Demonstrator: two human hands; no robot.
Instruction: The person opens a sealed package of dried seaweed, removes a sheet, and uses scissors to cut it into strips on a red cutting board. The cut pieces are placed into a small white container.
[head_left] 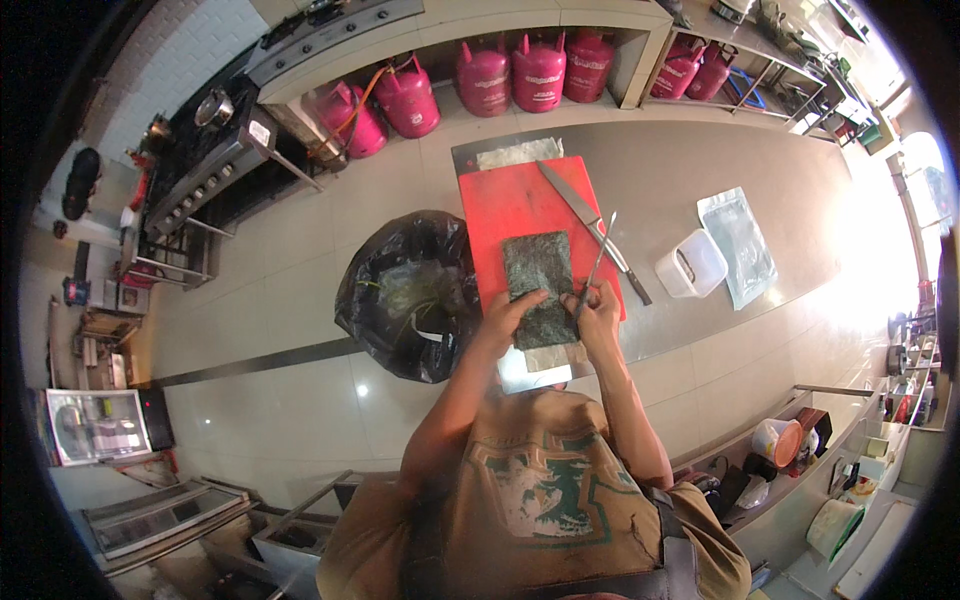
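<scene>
A dark green nori sheet [537,262] lies over the near part of a red cutting board [520,195]. My left hand [507,318] grips its left edge, thumb on top and the other fingers hidden beneath. At the sheet's right edge, my right hand [598,312] is closed round a slim, pointed metal tool [602,256], its tip slanting away from me; its exact kind is unclear. Beyond that hand a kitchen knife [580,205] rests across the board's right side, its handle over the table. Pale paper [548,358] shows under the nori's near end.
A metal table [690,160] carries a white plastic tub [692,264] and a silvery pouch [738,245] on the right. Left of the board stands a bin lined with a black bag [400,300]. Pink gas cylinders [484,80] line the far counter; a stove [205,180] is far left.
</scene>
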